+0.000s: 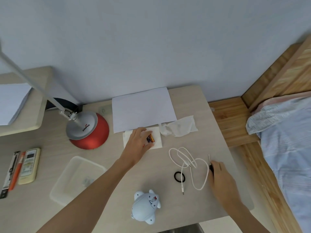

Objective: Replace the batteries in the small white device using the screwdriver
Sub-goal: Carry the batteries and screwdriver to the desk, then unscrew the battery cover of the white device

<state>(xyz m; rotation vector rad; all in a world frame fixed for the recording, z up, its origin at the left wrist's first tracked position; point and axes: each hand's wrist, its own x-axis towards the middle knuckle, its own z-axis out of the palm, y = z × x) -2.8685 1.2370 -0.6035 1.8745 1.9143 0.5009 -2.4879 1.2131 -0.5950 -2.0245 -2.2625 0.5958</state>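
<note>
The small pale device (145, 207), shaped like an animal, lies belly up near the table's front edge, with a small hatch and a red switch showing. My left hand (138, 143) reaches to a folded white tissue (158, 133) and its fingers close around the batteries (150, 138), dark blue with copper ends. My right hand (218, 175) rests on the table at the right, gripping the screwdriver (210, 163) by its black handle, thin shaft pointing away from me.
A red-based desk lamp (88, 130) stands at the left. A sheet of paper (143, 108) and a crumpled tissue (178, 126) lie at the back. A white cable (190, 163), a black ring (179, 177), a clear plastic tray (75, 179) and a remote (29, 165) are also on the table.
</note>
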